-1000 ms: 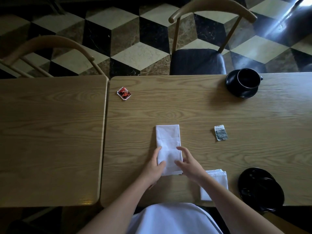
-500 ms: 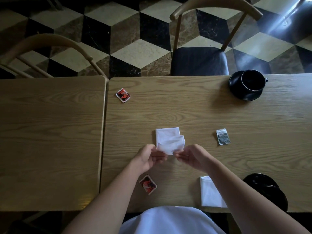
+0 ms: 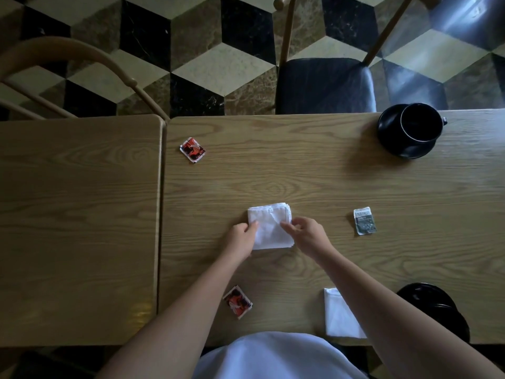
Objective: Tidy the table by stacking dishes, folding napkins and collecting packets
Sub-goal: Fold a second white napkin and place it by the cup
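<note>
A white napkin (image 3: 269,225), folded into a small square, lies in the middle of the wooden table (image 3: 300,181). My left hand (image 3: 240,236) pinches its left edge and my right hand (image 3: 306,233) presses on its right side. A second folded napkin (image 3: 337,315) rests near the front edge, partly under my right forearm. Two red packets lie on the table, one far left (image 3: 192,149), one near my left forearm (image 3: 237,301). A grey packet (image 3: 364,220) sits to the right.
A black cup on a saucer (image 3: 410,129) stands at the far right. Black dishes (image 3: 437,305) sit at the near right edge, partly hidden by my arm. A second table (image 3: 76,228) adjoins on the left. Two chairs stand beyond, one on the left (image 3: 68,64) and one on the right (image 3: 325,83).
The long napkin has been folded in half away from me into a small square. Both hands moved from its near end to its sides.
</note>
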Motion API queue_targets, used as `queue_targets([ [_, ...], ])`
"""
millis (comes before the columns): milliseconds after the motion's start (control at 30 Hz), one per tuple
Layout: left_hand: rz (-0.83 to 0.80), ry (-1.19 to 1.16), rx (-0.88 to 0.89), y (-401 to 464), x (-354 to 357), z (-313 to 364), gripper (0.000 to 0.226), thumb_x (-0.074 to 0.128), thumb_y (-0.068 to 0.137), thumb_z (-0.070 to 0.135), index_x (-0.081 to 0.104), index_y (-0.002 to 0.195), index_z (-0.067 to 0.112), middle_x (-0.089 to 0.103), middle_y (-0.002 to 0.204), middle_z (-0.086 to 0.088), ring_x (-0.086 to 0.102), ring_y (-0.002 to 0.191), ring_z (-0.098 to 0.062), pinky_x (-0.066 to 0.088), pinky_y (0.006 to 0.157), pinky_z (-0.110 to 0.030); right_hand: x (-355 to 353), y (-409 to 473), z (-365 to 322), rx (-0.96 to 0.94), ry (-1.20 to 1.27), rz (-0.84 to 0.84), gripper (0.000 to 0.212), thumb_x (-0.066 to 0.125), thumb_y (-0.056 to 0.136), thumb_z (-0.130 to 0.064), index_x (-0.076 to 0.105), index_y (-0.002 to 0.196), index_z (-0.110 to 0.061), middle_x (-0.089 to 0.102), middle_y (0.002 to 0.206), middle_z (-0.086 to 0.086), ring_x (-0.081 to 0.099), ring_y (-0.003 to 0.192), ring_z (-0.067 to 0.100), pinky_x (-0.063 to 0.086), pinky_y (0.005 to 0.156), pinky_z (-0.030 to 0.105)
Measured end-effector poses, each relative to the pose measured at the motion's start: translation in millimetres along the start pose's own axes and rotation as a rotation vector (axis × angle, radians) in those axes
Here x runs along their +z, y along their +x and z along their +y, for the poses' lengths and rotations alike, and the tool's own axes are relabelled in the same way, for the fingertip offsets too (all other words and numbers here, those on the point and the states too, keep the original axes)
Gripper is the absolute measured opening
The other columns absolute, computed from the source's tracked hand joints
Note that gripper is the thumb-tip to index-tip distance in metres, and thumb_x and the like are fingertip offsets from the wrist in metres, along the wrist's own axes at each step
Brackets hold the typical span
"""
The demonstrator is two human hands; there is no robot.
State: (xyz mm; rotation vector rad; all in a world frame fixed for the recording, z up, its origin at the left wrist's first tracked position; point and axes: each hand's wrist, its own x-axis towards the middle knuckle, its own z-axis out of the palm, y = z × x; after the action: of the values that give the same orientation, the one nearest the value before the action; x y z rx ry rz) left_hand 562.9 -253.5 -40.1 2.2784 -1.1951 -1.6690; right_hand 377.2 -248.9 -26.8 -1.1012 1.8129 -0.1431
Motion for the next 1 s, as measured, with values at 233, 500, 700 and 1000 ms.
queue_targets([
  [233, 0.341, 0.452, 0.544, -12.9, 0.9, -1.2, 0.031, 0.068, 0.081, 0.032, 0.041, 0.077, 0.018, 0.049, 0.067, 0.004, 0.044, 0.058, -0.018, 0.028, 0.049, -0.028, 3.3, -10.2, -10.4, -0.124, -0.156, 0.213, 0.031, 0.068, 0.085, -0.042, 0.054, 0.096, -0.017, 0.064, 0.092, -0.001, 0.059, 0.085, 0.022, 0.045, 0.068, 0.034],
  [500, -0.064, 0.901, 0.663, 5.5, -5.1, 33.2, 0.041, 0.071, 0.081, 0.031, 0.055, 0.112, 0.010, 0.063, 0.116, -0.010, 0.060, 0.112, -0.029, 0.050, 0.092, -0.041, 0.1, 16.7, -32.0, -0.551, -0.848, -0.178, 0.063, 0.082, 0.073, -0.040, 0.050, 0.120, -0.013, 0.055, 0.119, 0.007, 0.054, 0.115, 0.027, 0.049, 0.092, 0.039],
  [700, -0.092, 1.162, 0.481, 17.5, 4.9, 49.0, 0.036, 0.064, 0.088, 0.021, 0.055, 0.120, 0.009, 0.064, 0.123, -0.009, 0.062, 0.117, -0.027, 0.051, 0.090, -0.037, -0.2, 36.0, -36.5, -0.551, -0.938, -0.232, 0.076, 0.088, 0.065, -0.037, 0.047, 0.124, -0.013, 0.054, 0.123, 0.007, 0.053, 0.116, 0.028, 0.048, 0.093, 0.038],
  [1000, -0.043, 1.192, 0.384, 16.1, 23.2, 62.1, 0.028, 0.054, 0.093, 0.017, 0.060, 0.120, 0.009, 0.064, 0.125, -0.009, 0.059, 0.120, -0.028, 0.048, 0.094, -0.036, 3.1, 35.6, -30.8, -0.527, -0.806, -0.150, 0.074, 0.087, 0.060, -0.032, 0.047, 0.120, -0.016, 0.052, 0.122, 0.004, 0.050, 0.118, 0.025, 0.046, 0.093, 0.037],
])
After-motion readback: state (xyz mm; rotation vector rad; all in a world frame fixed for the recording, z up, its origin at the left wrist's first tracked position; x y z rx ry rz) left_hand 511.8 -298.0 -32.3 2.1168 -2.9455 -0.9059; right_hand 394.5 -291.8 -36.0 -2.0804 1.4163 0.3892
